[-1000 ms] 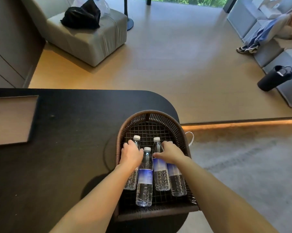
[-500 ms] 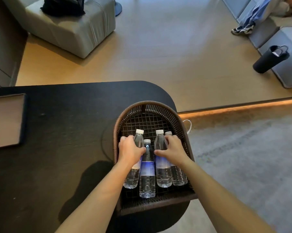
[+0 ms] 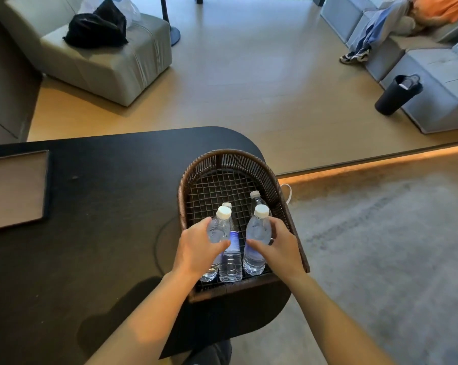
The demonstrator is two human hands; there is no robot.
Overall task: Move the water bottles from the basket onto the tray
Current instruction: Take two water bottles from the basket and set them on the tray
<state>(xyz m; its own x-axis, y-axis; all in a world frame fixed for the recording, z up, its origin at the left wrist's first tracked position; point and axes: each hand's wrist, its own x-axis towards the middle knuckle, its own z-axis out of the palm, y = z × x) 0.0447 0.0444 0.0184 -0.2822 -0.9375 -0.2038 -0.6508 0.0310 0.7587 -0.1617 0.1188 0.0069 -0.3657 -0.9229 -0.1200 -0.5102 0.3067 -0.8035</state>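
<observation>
Both bottles in my grip have tipped up since a moment ago, necks raised above the brown woven wicker basket [image 3: 280, 196]. My left hand [image 3: 196, 251] is curled tight around one clear plastic water bottle with a white cap [image 3: 218, 229]; my right hand [image 3: 280, 248] clasps another [image 3: 258, 230]. Two more bottles lie in the basket, one [image 3: 231, 256] between my hands, one [image 3: 256, 197] behind my right. Far left of the basket, on the black table [image 3: 104, 206], sits the flat brown tray [image 3: 14, 188].

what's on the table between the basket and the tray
Nothing: in the head view, the stretch of black table between the wicker basket and the tray at the left edge is bare.
</observation>
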